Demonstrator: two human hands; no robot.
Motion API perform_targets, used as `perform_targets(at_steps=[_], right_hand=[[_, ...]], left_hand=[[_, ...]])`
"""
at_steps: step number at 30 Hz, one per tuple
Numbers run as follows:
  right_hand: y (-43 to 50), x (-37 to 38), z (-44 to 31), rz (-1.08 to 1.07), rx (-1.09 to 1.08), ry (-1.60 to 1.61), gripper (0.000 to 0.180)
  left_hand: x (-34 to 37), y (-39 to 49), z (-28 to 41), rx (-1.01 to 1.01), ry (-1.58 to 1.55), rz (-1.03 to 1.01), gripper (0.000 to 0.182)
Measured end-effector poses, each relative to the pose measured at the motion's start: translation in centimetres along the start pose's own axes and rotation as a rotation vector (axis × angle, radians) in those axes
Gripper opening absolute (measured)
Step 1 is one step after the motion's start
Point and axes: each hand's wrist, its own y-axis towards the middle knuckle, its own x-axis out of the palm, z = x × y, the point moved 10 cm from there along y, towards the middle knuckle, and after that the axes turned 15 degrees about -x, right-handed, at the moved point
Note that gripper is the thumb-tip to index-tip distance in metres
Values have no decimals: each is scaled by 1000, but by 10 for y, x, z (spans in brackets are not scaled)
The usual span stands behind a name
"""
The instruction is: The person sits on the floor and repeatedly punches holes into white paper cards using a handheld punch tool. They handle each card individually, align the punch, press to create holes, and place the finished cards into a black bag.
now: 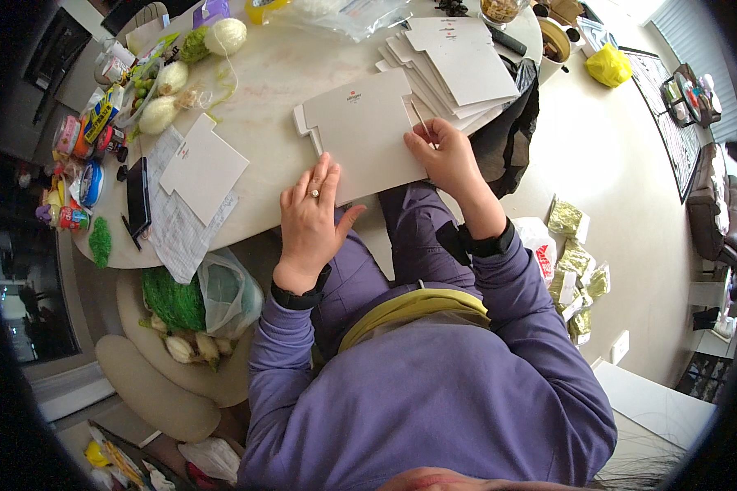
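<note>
A flat white cardboard sheet [362,135] with notched edges and small print lies on the marble-look table [264,135] in front of me, its near edge reaching the table's rim. Another white piece [306,126] shows from under its left side. My left hand [310,221] rests with its fingertips on the sheet's lower left edge, thumb spread, gripping nothing. Between the thumb and fingers of my right hand [445,153] is a thin rod [420,116], slanting along the sheet's right edge. Its exact kind is unclear.
A stack of similar sheets [457,61] lies at upper right, by a black plastic bag [516,135]. Leftward are a smaller white card [206,166], handwritten paper [190,236], a phone [138,190] and pale yarn balls [159,113]. A chair [153,380] holds green fibre [175,297].
</note>
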Motion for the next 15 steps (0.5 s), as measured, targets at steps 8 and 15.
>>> perform_targets(at_steps=[8,15], right_hand=[[-1,15,29,-136,159,162,25],[5,-3,-7,-140,76,-260,31]], left_hand=[[1,0,-5,-9,-9,47,66],[6,1,-8,9,4,34,67]])
